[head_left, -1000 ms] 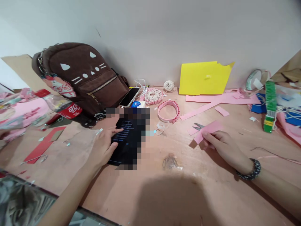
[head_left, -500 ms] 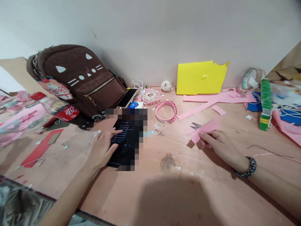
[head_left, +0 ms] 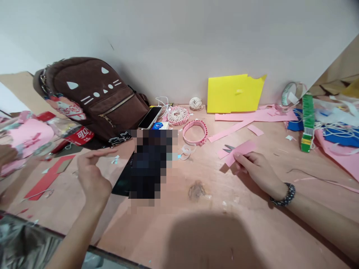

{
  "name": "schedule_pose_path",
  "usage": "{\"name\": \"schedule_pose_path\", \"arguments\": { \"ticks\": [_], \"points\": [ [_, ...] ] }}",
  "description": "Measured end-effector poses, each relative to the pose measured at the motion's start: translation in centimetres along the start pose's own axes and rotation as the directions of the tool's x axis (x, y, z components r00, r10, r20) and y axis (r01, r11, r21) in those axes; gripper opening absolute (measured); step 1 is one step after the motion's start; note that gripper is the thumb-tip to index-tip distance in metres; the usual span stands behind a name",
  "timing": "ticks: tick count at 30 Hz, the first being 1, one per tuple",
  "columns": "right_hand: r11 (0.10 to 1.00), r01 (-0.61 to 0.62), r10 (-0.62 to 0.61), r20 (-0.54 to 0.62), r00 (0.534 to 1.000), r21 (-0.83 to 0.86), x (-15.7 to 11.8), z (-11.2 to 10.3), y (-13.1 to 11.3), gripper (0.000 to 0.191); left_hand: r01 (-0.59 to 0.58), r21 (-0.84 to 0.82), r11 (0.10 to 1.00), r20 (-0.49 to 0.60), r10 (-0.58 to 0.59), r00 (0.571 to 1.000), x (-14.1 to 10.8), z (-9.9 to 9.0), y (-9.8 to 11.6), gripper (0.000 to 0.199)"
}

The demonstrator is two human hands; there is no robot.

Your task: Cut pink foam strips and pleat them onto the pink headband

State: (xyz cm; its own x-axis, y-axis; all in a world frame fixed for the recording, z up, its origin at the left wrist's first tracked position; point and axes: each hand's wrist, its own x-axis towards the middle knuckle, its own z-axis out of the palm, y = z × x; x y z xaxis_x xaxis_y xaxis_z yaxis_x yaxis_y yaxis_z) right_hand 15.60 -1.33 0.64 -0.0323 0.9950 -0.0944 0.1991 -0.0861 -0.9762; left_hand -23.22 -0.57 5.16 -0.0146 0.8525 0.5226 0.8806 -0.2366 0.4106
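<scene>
At 2 o'clock on the plywood surface (head_left: pixel 134 228), my right hand (head_left: pixel 259 168) is clamped on a piece of pink card (head_left: pixel 242 153), pinching its near end between thumb and fingers. The blades of a pair of scissors (head_left: pixel 228 148) project from beneath the far end of the card. Whether my right hand also grips the scissors cannot be determined, as their handles are hidden. A beaded bracelet (head_left: pixel 283 195) encircles my right wrist.

At 10 o'clock, my left hand (head_left: pixel 92 175) is open and holds nothing, raised above the surface with the fingers extended. It is just beside a dark flat device (head_left: pixel 122 183), most of which is obscured by pixelation, and it does not touch it.

Reference items along the wall, from 11 to 2 o'clock:
- a brown backpack (head_left: pixel 92 97) with a cat face, leaning on the wall
- a smartphone (head_left: pixel 150 117)
- a woven round frame (head_left: pixel 178 116)
- a ball of twine (head_left: pixel 196 104)
- a pink ring (head_left: pixel 195 132), lying flat
- a yellow card (head_left: pixel 234 93), upright against the wall
- long pink strips (head_left: pixel 254 116)
- a roll of tape (head_left: pixel 288 93)

A cola bottle (head_left: pixel 75 132) lies on its side at 10 o'clock, beyond my left hand.
</scene>
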Motion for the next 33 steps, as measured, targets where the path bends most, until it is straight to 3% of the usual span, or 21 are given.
{"name": "schedule_pose_path", "arguments": {
  "ticks": [2, 3, 5, 6, 7, 8, 10, 11, 13, 17, 23, 27, 33],
  "points": [
    [1.0, 0.018, -0.018, -0.023, 1.0, 0.023, 0.0, 0.0, -0.3, 0.045, 0.023, -0.098, 0.995, -0.107, -0.034, 0.994, 0.0, 0.2, 2.4, 0.029],
    [0.999, 0.031, -0.031, -0.022, 0.999, 0.019, -0.1, 0.0, -0.4, 0.042, 0.028, -0.161, 0.987, -0.093, -0.043, 0.995, -0.1, 0.6, 3.8, 0.024],
    [0.998, 0.055, -0.055, 0.001, 0.998, 0.006, -0.1, -0.2, -0.6, 0.038, 0.029, -0.266, 0.963, 0.075, -0.009, 0.997, -0.4, 1.9, 6.8, 0.019],
    [0.998, 0.068, -0.068, 0.016, 0.998, 0.001, -0.1, -0.2, -0.7, 0.036, 0.059, -0.329, 0.942, 0.216, 0.015, 0.976, -0.7, 2.9, 8.4, 0.018],
    [0.997, 0.079, -0.079, 0.032, 0.996, -0.001, -0.2, -0.2, -0.8, 0.035, 0.142, -0.4, 0.905, 0.361, 0.014, 0.933, -1.0, 3.9, 9.9, 0.018],
    [0.996, 0.089, -0.089, 0.048, 0.995, 0.001, -0.3, -0.2, -0.9, 0.035, 0.299, -0.468, 0.832, 0.519, -0.016, 0.855, -1.3, 4.9, 11.4, 0.019],
    [0.994, 0.104, -0.105, 0.076, 0.992, 0.011, -0.6, 0.0, -0.9, 0.033, 0.626, -0.523, 0.579, 0.746, -0.044, 0.664, -1.9, 7.2, 14.0, 0.025],
    [0.994, 0.11, -0.111, 0.085, 0.99, 0.018, -0.7, 0.1, -0.9, 0.032, 0.729, -0.519, 0.446, 0.812, -0.01, 0.584, -2.0, 8.3, 15.0, 0.029],
    [0.993, 0.116, -0.119, 0.089, 0.989, 0.036, -0.8, 0.4, -0.8, 0.03, 0.818, -0.504, 0.276, 0.86, 0.071, 0.505, -2.0, 10.4, 16.6, 0.03],
    [0.986, 0.113, -0.117, 0.031, 0.993, 0.121, -0.2, 0.4, -0.1, 0.023, 0.803, -0.559, 0.209, 0.827, 0.071, 0.557, -1.7, 13.0, 17.9, 0.03],
    [0.974, 0.081, -0.081, -0.006, 0.997, 0.213, 0.6, -0.2, 0.5, 0.031, 0.761, -0.612, 0.215, 0.785, 0.045, 0.618, -2.4, 14.2, 18.0, 0.028],
    [0.98, 0.073, -0.075, 0.007, 0.997, 0.184, 0.3, 0.3, 0.5, 0.029, 0.699, -0.69, 0.19, 0.713, 0.009, 0.701, -2.4, 14.8, 17.9, 0.024],
    [0.991, 0.13, -0.13, -0.02, 0.991, -0.005, 0.8, -0.4, 0.6, 0.029, 0.68, -0.708, 0.189, 0.684, -0.055, 0.727, -1.9, 15.6, 17.9, 0.023]
  ]
}}
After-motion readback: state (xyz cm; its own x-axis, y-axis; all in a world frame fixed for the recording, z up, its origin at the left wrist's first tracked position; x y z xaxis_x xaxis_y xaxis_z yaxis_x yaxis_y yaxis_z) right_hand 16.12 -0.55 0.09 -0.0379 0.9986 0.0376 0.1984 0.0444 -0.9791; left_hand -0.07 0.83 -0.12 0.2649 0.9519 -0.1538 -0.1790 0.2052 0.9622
